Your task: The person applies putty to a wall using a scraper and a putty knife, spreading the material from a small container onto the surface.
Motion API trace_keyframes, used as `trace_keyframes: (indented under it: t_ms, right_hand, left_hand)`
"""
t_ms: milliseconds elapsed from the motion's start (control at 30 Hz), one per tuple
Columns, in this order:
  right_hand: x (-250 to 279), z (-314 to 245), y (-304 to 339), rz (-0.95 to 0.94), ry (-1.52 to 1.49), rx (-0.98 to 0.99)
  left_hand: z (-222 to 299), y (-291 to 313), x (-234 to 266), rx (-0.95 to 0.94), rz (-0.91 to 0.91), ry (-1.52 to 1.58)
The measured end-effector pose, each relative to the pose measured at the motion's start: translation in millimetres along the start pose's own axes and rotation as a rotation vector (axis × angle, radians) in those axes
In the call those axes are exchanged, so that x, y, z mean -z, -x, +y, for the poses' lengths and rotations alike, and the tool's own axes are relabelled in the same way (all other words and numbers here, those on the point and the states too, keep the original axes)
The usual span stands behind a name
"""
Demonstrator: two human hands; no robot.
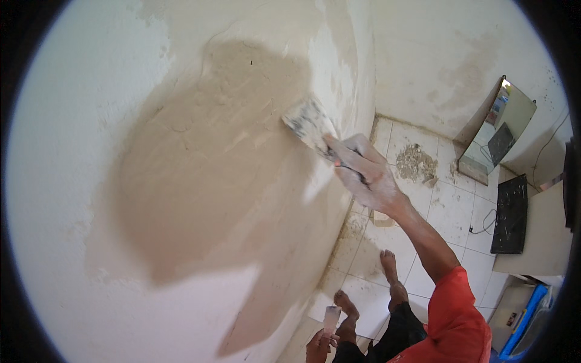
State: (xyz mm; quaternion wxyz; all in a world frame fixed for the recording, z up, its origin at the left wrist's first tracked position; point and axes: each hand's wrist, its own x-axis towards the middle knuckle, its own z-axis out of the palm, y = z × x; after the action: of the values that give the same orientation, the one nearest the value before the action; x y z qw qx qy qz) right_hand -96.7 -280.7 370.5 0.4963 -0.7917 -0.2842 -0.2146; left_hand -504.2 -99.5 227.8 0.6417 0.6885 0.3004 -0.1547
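My right hand [369, 176], dusted with white, grips a wide putty knife [307, 123] by its handle. The blade is smeared with pale and dark filler, and it rests on or very close to the wall [54, 193]. Left of the blade spreads a beige patch of filler [200, 145] with ridges and scrape marks, partly under a shadow. Low in the picture, my left hand [321, 346] closes on a smaller putty knife [331, 319], its blade pointing up. Some filler may be on that small blade, but I cannot tell.
Crumbled debris [416, 163] lies on the white tiled floor [451, 212] by the wall's foot. A mirror [499, 130] leans against the far wall. To the right are a dark flat panel [510, 215], a cable [484, 225] and a bin with a blue edge [523, 320]. My bare feet [388, 266] stand near the wall.
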Motion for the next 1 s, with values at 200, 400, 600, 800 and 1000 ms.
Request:
trace_keyframes:
  t_ms: [200,400,600,800,1000]
  right_hand:
    - [27.1,-18.2,-43.4,0.125,-0.136,-0.327]
    - [0.4,9.5,-67.0,0.292,-0.050,0.193]
    - [-14.1,20.7,-77.9,0.260,0.080,0.143]
    - [-28.0,53.3,-47.7,0.258,0.151,0.144]
    - [1.7,35.2,-22.5,0.212,-0.225,-0.122]
  left_hand:
    - [-8.1,-1.7,-5.3,0.055,-0.027,0.211]
    - [-7.6,-8.8,-8.4,0.011,-0.061,0.098]
    - [1.2,-2.5,-7.4,0.031,0.052,0.027]
    - [-19.8,-9.3,-8.9,0.068,0.096,0.038]
    - [-29.2,-21.3,-5.1,0.064,-0.043,0.107]
